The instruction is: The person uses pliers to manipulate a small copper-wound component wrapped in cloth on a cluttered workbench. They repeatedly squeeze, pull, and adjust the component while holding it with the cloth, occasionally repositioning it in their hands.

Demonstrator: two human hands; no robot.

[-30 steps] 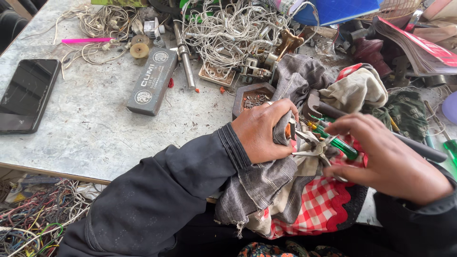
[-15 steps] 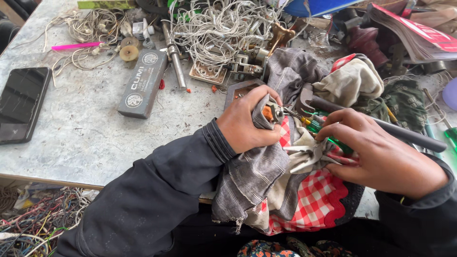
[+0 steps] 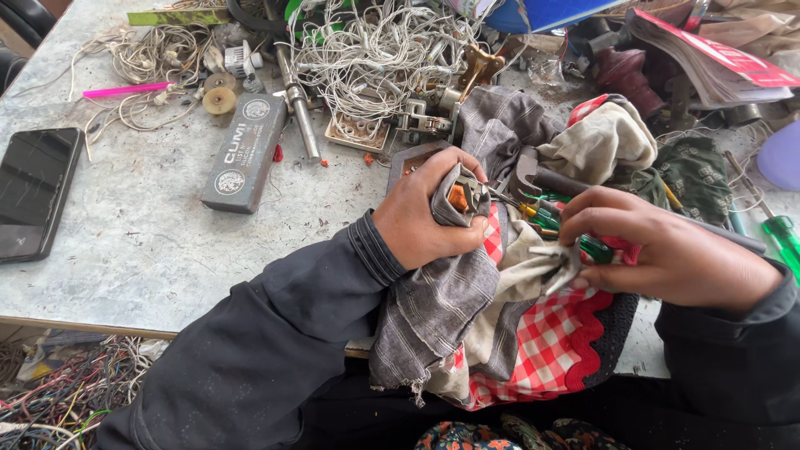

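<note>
My left hand (image 3: 433, 212) grips a small metal part with orange windings (image 3: 461, 196), wrapped in a grey striped cloth (image 3: 433, 308) that hangs down over the table edge. My right hand (image 3: 667, 254) pinches a fold of pale cloth (image 3: 560, 260) just to the right, above a red-and-white checked cloth (image 3: 550, 350). Between the hands lie screwdrivers with green handles (image 3: 546, 218). Both arms wear dark sleeves.
A grey stone table (image 3: 150, 250) carries a black phone (image 3: 33, 192) at the left, a dark grey rectangular box (image 3: 246, 152), a pink pen (image 3: 125, 89), tangled white wires (image 3: 375, 46), a metal rod (image 3: 298, 112), rags and magazines at the right. Loose wires (image 3: 58, 392) lie below.
Both hands have shifted slightly upward and left with the cloths. The left hand has turned the wrapped part so its orange side shows more.
</note>
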